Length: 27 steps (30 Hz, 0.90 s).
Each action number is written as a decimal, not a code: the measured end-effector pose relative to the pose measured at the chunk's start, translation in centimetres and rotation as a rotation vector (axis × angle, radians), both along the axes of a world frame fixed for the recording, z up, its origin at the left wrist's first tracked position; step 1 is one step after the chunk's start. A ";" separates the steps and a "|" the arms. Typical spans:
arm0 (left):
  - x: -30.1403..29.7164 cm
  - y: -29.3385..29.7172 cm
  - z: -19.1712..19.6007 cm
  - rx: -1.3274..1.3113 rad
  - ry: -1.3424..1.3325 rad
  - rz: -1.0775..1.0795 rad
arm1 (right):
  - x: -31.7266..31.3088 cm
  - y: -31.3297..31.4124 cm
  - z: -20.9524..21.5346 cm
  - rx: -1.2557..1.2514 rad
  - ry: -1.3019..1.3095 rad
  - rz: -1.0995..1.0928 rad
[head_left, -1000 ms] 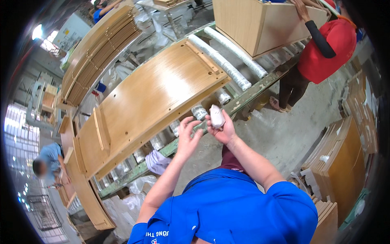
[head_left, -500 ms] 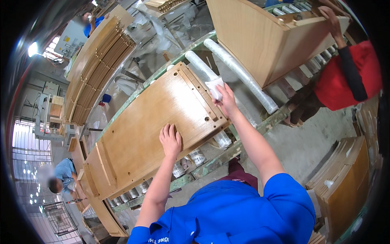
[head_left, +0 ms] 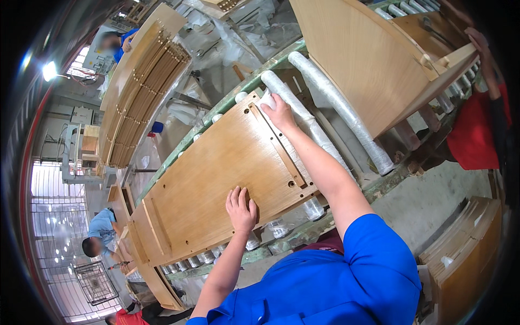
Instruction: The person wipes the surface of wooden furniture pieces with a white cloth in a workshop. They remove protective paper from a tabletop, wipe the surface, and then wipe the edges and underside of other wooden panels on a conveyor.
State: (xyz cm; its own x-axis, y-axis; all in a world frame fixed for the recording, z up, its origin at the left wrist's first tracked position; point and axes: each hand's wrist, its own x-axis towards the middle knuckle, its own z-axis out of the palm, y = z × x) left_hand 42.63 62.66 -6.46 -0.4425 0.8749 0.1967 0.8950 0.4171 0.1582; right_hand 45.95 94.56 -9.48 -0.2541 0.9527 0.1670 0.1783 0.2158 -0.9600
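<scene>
A large brown wooden panel [head_left: 211, 184] with drilled holes and a narrow batten [head_left: 284, 157] near its right end lies on the roller conveyor in front of me. My left hand [head_left: 241, 210] rests on the panel's near side, fingers spread. At the far right corner, my right hand [head_left: 279, 112] is closed on a white pad [head_left: 265, 101] and presses it along the panel's end edge. The pad is partly covered by my fingers, and its material is hard to tell.
Plastic-wrapped rollers [head_left: 341, 114] continue rightward to a big wooden cabinet piece [head_left: 374, 59], held by a person in red [head_left: 474, 135]. Stacked curved panels [head_left: 146, 92] stand at far left; more panels [head_left: 460, 254] lean at lower right. A person in light blue [head_left: 103, 230] works at left.
My right hand has moved with the white pad away from me, to the panel's far right corner. My left hand stays on the panel. The cabinet piece has tilted and shifted slightly.
</scene>
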 end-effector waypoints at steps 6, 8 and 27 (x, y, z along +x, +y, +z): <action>-0.3 -0.5 0.0 -0.019 -0.010 0.016 | -1.4 -0.3 0.2 0.044 -0.109 0.081; -0.3 -0.3 -0.1 -0.012 -0.018 0.010 | -1.0 -0.2 0.0 0.112 -0.137 0.077; -0.2 -0.8 -0.7 0.033 0.038 -0.039 | 11.7 -10.8 -0.2 0.229 -0.165 0.148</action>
State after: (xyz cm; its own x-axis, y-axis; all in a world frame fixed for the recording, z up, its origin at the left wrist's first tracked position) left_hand 42.42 61.90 -7.16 -0.4001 0.8841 0.2414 0.9160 0.3772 0.1367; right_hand 57.69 83.72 -9.70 -0.4288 0.8456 0.3179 0.2784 0.4584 -0.8440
